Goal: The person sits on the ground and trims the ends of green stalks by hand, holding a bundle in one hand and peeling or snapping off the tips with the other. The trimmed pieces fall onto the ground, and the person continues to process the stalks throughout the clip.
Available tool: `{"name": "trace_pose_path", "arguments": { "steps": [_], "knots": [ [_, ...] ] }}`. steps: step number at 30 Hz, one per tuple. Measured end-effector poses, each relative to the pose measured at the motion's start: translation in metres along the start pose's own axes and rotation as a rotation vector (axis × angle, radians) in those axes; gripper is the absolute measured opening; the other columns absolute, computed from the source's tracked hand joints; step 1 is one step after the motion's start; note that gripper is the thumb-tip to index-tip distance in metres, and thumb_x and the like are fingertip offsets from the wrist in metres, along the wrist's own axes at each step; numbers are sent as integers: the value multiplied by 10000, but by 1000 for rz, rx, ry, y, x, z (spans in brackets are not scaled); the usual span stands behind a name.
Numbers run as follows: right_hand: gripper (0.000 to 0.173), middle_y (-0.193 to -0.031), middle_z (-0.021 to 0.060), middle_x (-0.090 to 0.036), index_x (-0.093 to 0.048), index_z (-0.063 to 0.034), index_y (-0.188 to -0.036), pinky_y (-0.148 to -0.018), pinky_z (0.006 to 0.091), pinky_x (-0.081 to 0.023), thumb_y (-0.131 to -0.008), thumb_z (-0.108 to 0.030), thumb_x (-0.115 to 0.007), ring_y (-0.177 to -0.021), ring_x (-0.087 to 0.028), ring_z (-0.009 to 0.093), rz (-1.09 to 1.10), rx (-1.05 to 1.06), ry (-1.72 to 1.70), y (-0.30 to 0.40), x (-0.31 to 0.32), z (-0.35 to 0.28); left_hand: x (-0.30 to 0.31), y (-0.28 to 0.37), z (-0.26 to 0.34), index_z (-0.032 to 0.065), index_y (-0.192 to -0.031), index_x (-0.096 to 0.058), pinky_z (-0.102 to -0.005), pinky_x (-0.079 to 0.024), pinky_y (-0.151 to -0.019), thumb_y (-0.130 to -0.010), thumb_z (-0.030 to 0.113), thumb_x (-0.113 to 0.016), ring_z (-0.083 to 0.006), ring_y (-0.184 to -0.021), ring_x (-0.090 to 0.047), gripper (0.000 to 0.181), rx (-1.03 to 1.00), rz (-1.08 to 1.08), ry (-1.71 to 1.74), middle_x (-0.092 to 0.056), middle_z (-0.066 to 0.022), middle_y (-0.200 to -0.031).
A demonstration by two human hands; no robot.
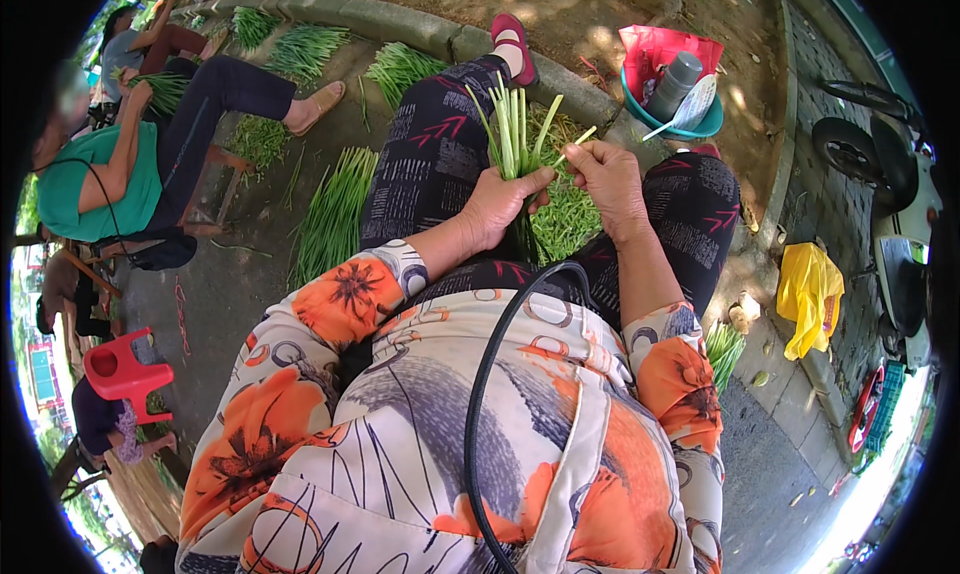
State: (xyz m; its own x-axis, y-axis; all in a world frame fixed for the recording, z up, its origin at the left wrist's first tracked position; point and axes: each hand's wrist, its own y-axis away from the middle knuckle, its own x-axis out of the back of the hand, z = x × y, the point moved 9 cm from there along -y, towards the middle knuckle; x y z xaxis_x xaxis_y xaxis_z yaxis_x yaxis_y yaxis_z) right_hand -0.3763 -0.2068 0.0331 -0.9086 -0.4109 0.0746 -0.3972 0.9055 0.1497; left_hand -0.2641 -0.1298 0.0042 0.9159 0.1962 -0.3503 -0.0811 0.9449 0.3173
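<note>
Above my lap, my left hand is closed around a bunch of green stalks, which look like garlic chives. Their pale cut ends fan out past my fingers, and the rest hangs down between my thighs. Just to the right, the thumb and fingertips of my right hand pinch a single pale stalk that slants out of the bunch. Green trimmings lie heaped on the ground between my legs. Beside my left thigh rests a large pile of long green stalks.
More bundles of green stalks lie along the stone kerb. A teal basin holds a grey flask and a hand fan. At the right are a yellow plastic bag and a scooter. A seated person works at the left, near a red stool.
</note>
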Motion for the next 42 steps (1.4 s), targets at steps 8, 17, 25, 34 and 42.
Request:
{"name": "trace_pose_path", "arguments": {
  "steps": [8,17,25,34,42],
  "knots": [
    [157,-643,12,-577,-627,8,-786,-546,228,-434,-845,-128,-574,-561,-495,75,-23,96,36,-1,-3,-7,0,-1,-3,-18,-845,-595,-248,-329,-504,-840,175,-594,-124,-500,-423,194,66,-50,96,-510,-35,-587],
    [149,-652,37,-584,-636,6,-834,-569,259,-434,-836,-133,-581,-589,-515,100,96,274,330,-1,3,-15,3,-3,-8,-14,-849,-593,-247,-319,-508,-843,189,-592,-133,-507,-417,203,89,-64,136,-496,-38,-578],
    [180,-728,-17,-563,-631,-5,-925,-570,198,-405,-847,-164,-600,-614,-490,59,78,82,51,1,6,-8,9,-3,-5,27,-834,-594,-249,-352,-528,-820,159,-637,-120,-540,-448,139,34,29,82,-521,-24,-603],
    [158,-710,-18,-546,-618,-5,-883,-579,204,-401,-837,-155,-597,-615,-486,64,52,6,-84,1,5,0,8,-1,-5,45,-779,-599,-244,-393,-544,-786,136,-677,-107,-570,-500,120,14,50,-3,-555,-19,-640],
    [113,-692,-17,-532,-596,-4,-840,-536,198,-374,-800,-110,-584,-590,-473,60,22,-34,-212,2,2,1,6,2,-6,50,-784,-592,-238,-364,-553,-813,155,-661,-110,-574,-474,129,24,67,-41,-539,-18,-629]
  ]
}}
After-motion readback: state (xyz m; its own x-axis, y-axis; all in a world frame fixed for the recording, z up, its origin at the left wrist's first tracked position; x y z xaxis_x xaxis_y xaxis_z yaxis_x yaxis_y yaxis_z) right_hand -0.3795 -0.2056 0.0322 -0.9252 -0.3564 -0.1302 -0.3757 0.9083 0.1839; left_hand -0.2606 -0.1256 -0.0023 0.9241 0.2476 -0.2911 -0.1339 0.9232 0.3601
